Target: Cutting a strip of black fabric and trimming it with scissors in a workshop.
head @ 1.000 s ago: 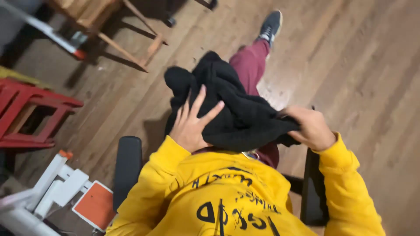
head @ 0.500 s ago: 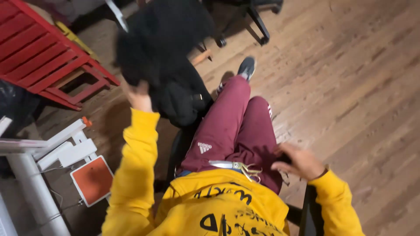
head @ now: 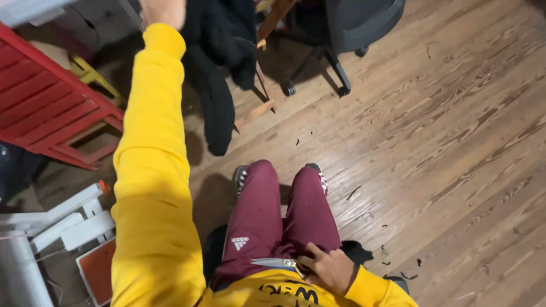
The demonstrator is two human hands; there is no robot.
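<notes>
A wooden plank floor fills most of the view, scattered with small dark scraps. At far left stands a red slatted piece of furniture, and at the far top a black office chair on casters. The person sits with legs in maroon trousers stretched forward. The left arm in a yellow sleeve reaches far up and away, and the left hand, cut by the top edge, is closed on a black garment that hangs down from it, well clear of the lap, its lower end dangling above the floor. The right hand rests near on the right thigh, fingers loosely curled, its fingertips just touching the handle end of a pair of scissors lying across the lap, well apart from the garment.
</notes>
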